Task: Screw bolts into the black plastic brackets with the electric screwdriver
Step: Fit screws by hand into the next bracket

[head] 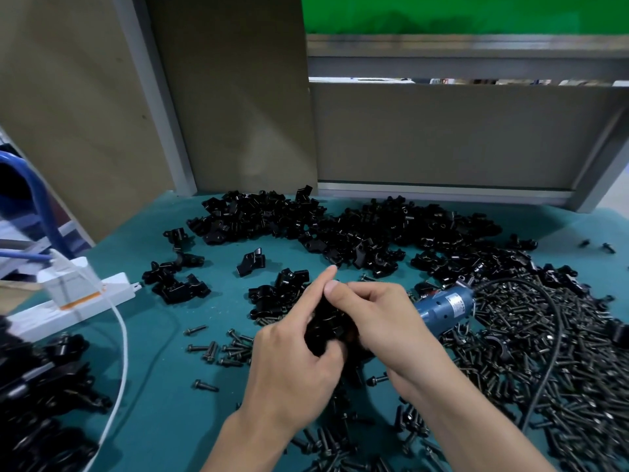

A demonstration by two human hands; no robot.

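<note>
Head cam: left hand (292, 362) + right hand (381, 318) both curled round one black bracket (326, 332), low over teal mat (163, 335). Bolt in it? Hidden, can't tell. Electric screwdriver (446, 306) lying just behind right hand, by bolt heap (544, 352). Imo: start bolt straight by fingers, then grab driver.

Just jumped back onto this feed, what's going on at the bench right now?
A person holds one black bracket in both hands over the green mat, the left hand and right hand both curled round it. The blue electric screwdriver lies just past the right hand on the bolt pile, not driving anything. More brackets sit heaped in the bracket pile behind.
</note>
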